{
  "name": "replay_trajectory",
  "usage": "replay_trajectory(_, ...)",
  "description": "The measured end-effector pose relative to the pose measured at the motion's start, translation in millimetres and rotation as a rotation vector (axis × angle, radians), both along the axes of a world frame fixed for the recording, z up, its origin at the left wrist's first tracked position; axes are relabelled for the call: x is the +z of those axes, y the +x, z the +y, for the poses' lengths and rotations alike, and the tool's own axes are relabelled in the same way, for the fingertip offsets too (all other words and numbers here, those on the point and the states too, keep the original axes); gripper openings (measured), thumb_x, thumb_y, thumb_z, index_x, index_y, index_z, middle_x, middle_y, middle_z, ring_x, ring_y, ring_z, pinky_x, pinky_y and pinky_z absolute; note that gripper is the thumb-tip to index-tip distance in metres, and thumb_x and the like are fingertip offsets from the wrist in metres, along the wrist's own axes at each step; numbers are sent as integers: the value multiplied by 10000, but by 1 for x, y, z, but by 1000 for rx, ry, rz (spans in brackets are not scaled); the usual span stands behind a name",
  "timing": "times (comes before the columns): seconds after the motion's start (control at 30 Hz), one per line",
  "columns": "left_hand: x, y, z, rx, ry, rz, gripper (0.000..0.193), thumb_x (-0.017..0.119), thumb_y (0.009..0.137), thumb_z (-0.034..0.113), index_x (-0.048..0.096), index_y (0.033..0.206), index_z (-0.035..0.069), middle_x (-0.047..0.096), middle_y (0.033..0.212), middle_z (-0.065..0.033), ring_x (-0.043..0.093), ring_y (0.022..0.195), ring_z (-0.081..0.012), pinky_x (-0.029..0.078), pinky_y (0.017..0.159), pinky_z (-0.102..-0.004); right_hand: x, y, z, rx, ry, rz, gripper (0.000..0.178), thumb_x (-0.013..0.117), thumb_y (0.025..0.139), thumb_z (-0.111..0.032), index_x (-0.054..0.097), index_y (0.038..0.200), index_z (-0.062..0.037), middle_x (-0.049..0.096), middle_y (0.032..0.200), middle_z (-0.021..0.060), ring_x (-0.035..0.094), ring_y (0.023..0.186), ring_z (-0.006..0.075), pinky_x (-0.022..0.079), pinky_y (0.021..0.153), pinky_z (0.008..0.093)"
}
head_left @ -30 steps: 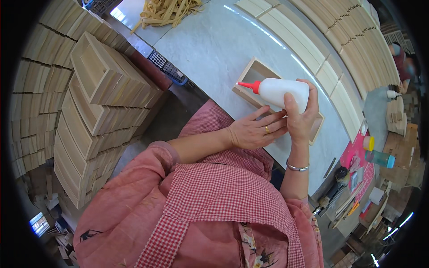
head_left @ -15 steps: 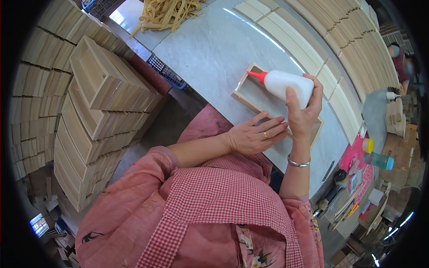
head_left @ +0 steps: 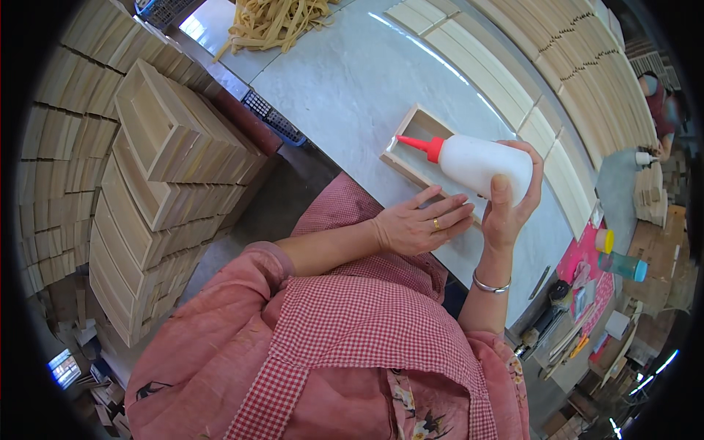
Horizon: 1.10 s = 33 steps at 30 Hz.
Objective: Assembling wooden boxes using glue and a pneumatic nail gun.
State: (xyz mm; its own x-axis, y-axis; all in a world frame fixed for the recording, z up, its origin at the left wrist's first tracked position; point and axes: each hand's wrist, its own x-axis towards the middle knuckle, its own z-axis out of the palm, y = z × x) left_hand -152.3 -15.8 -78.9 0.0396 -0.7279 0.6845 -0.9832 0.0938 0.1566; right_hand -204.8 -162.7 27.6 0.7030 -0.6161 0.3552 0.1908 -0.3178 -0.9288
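Observation:
My right hand (head_left: 509, 209) is wrapped round a white squeeze bottle (head_left: 478, 163) with a red pointed nozzle, tilted on its side over a shallow wooden tray-like frame (head_left: 408, 169). The nozzle tip points left and hovers by the frame's left end; whether it touches the wood I cannot tell. My left hand (head_left: 425, 224) rests with fingers apart along the near long side of the frame, a ring on one finger. Part of the frame's right portion is hidden behind the bottle and my hands.
Tan strips (head_left: 275, 26) lie heaped at the table's far left. Wooden pieces (head_left: 469, 62) line the far side. Stacked wooden trays (head_left: 172, 147) stand to the left. A blue basket (head_left: 271, 117) sits by the table edge. At right are a teal bottle (head_left: 622, 265) and another person (head_left: 660, 110).
My right hand has shifted slightly right and toward me with the bottle. The nozzle tip has moved a little left and nearer along the frame's end. My left hand stays in place.

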Motion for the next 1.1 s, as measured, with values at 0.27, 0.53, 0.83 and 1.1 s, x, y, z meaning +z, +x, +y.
replay_trajectory(0.27, -7, -1, 1, 2, -18, 6, 494, 564, 934, 187, 575, 1414, 73, 494, 1533, -108, 490, 1416, -258, 333, 1190, -476, 3, 7, 13, -28, -70, 126, 526, 747, 821, -99, 518, 1293, -66, 642, 1162, 137, 628, 1015, 273, 548, 866, 362)
replay_trajectory(0.53, -5, 2, 2, -14, -15, -6, 499, 565, 932, 186, 579, 1418, 77, 494, 1533, -108, 481, 1428, -260, 333, 1190, -479, -6, 10, 11, 4, -89, 130, 521, 743, 825, -80, 518, 1294, -68, 645, 1162, 139, 629, 1013, 270, 549, 867, 357)
replay_trajectory(0.83, -5, 2, 2, -9, 6, -27, 496, 566, 935, 187, 582, 1419, 79, 496, 1533, -109, 481, 1429, -252, 338, 1182, -464, -4, 21, 6, -55, -201, 124, 507, 754, 832, -86, 524, 1284, -67, 650, 1164, 124, 635, 999, 253, 541, 875, 350)
replay_trajectory(1.1, -1, 1, 2, -1, 14, -11, 483, 567, 942, 194, 586, 1410, 76, 506, 1528, -107, 481, 1429, -244, 335, 1178, -445, -7, 30, 0, -127, -333, 84, 489, 758, 837, -86, 534, 1271, -60, 656, 1152, 113, 639, 984, 247, 536, 871, 345)
